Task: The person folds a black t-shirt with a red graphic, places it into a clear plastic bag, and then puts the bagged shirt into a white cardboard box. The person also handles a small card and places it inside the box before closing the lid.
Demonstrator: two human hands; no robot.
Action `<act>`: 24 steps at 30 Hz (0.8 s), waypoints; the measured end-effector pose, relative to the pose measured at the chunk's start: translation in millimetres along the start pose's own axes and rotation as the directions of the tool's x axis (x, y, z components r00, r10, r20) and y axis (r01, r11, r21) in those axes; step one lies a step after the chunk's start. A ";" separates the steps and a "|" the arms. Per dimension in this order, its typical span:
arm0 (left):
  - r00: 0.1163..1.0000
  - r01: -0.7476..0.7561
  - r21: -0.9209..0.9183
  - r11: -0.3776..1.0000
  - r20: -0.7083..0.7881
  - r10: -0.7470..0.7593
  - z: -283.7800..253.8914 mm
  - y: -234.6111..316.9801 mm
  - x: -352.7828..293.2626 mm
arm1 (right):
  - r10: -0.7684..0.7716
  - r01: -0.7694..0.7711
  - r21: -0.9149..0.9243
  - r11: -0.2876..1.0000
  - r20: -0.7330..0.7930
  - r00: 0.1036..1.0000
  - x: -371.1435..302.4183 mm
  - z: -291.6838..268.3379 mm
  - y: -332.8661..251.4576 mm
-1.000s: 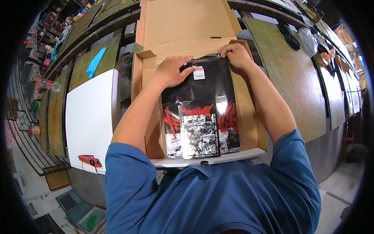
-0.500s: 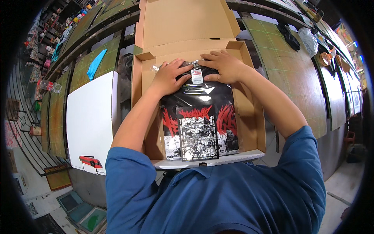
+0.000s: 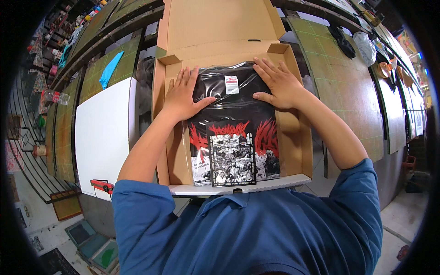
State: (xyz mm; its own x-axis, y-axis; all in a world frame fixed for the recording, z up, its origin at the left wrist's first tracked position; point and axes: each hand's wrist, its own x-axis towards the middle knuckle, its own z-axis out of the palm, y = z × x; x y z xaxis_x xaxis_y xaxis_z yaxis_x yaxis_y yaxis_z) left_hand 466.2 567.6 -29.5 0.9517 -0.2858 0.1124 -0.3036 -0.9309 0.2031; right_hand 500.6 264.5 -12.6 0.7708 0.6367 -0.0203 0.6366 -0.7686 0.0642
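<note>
An unfolded brown cardboard box [image 3: 220, 54] lies in front of me with its lid tipped back. Inside is a folded black T-shirt [image 3: 233, 106] in clear plastic, printed in red and white, with a small white label [image 3: 232, 85] near its neck. A black-and-white printed card [image 3: 232, 153] with red lettering rests on the shirt's lower half. My left hand [image 3: 184, 95] lies on the package's upper left edge, fingers spread. On the upper right edge my right hand [image 3: 278, 85] presses flat, fingers apart. Neither hand grips anything.
A closed white box [image 3: 103, 133] stands to the left, with a red cutter [image 3: 101, 185] on its near end. Green-gridded boards [image 3: 337, 87] flank the work on both sides. A blue cloth [image 3: 111, 69], a plastic bottle [image 3: 56, 97] and a black cloth [image 3: 341, 42] lie about.
Both hands have spread apart, the left one moving left and the right one moving right, to the package's sides. The plastic at the top now lies flatter and the label is fully uncovered.
</note>
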 end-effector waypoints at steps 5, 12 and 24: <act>0.998 0.038 0.043 0.998 0.044 -0.040 -0.8 -1.7 -0.6 | 0.000 0.000 -0.014 1.000 0.036 0.999 0.1 -1.6 0.5; 0.995 0.044 0.162 0.986 0.087 -0.059 -9.2 0.9 -1.2 | 0.004 -0.004 0.000 1.000 0.078 0.997 -0.1 -6.4 3.1; 1.000 0.020 0.071 0.997 0.010 -0.021 0.2 -8.3 2.6 | -0.100 0.103 0.135 0.986 -0.028 0.995 27.1 -40.5 -3.1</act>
State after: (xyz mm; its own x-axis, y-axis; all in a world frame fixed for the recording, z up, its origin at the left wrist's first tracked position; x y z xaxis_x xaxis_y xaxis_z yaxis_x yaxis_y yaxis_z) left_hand 471.2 574.6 -31.1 0.9583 -0.2684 0.0979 -0.2800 -0.9504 0.1356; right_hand 518.5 286.7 27.2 0.7025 0.7117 0.0016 0.7099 -0.7005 -0.0733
